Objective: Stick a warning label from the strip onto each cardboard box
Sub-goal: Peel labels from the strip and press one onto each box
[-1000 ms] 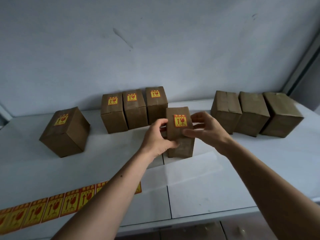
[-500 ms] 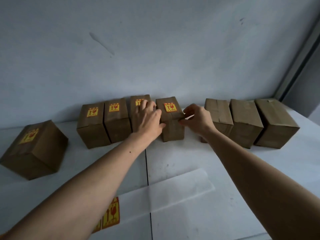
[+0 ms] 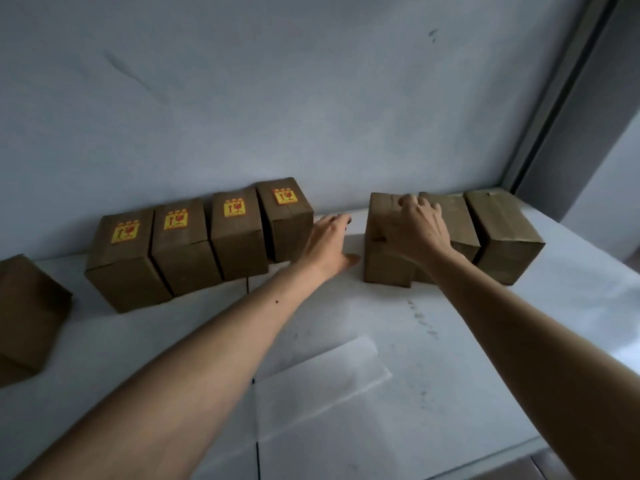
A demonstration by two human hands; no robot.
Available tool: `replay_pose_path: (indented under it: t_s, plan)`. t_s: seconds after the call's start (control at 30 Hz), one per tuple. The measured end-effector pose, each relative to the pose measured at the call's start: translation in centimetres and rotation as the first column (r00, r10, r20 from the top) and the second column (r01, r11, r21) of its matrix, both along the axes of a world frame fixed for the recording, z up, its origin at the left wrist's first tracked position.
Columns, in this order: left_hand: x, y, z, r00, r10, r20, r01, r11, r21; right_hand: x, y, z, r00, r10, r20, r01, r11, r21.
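Right hand [image 3: 417, 230]: lying palm-down over the top of the nearest unlabelled box [image 3: 384, 251], fingers spread and curling over its far edge, taking hold of it but not yet lifting; the box is standing on the white table [image 3: 450, 358]. Left hand [image 3: 329, 242]: open, empty, fingers extended, hovering in the gap between the labelled row and that box, thumb side near the box's left face without clearly touching it. Unlabelled boxes, two further: middle plain box [image 3: 457, 223] sitting just beside the held one, partly hidden by the right hand; end plain box [image 3: 502, 233] touching it on the right, near the wall corner. Labelled boxes, four in a row against the wall: first labelled box [image 3: 124, 258], second labelled box [image 3: 183, 247], third labelled box [image 3: 237, 233], fourth labelled box [image 3: 285, 220], each carrying a yellow and red label on its top. Lone box [image 3: 27, 313]: sitting apart at the left edge, label not showing here. Bare backing strip [image 3: 322, 379]: lying near the front of the table, no stickers visible on this part. Step in hand, by judgement: fetching the next plain box. Next move is calling for drawing it forward, then peeling a fresh label from the strip, whose remaining stickers are out of view.
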State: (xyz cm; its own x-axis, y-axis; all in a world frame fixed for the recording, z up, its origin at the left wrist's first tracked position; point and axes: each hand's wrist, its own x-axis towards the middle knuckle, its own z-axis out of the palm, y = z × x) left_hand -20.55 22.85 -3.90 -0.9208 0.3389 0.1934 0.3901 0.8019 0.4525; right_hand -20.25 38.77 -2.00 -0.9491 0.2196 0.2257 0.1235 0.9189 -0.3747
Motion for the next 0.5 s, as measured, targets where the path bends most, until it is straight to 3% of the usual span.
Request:
replay_pose_path:
  t_s: [0.07,0.13,0.2,0.5]
  plan:
    - [0.2,1.6,-0.8,0.988,0.008,0.151,-0.011,1.000,0.016,0.8,0.4,-0.1,0.998,0.043,0.038,-0.046,0.995,0.085]
    - [0.3,2.6,-1.3,0.977,0.024,0.214,-0.025,1.000,0.002,0.7,0.6,-0.3,0.994,0.062,0.085,-0.071,0.993,0.097]
    - [0.5,3.3,-1.5,0.969,0.023,0.246,-0.029,0.999,0.020,0.0,0.7,-0.7,0.993,-0.019,0.120,0.008,0.995,0.095]
    - [1.4,2.7,-2.3,0.975,0.081,0.207,-0.123,0.972,0.200,0.8,0.9,0.3,0.995,-0.098,-0.002,0.090,0.928,-0.360]
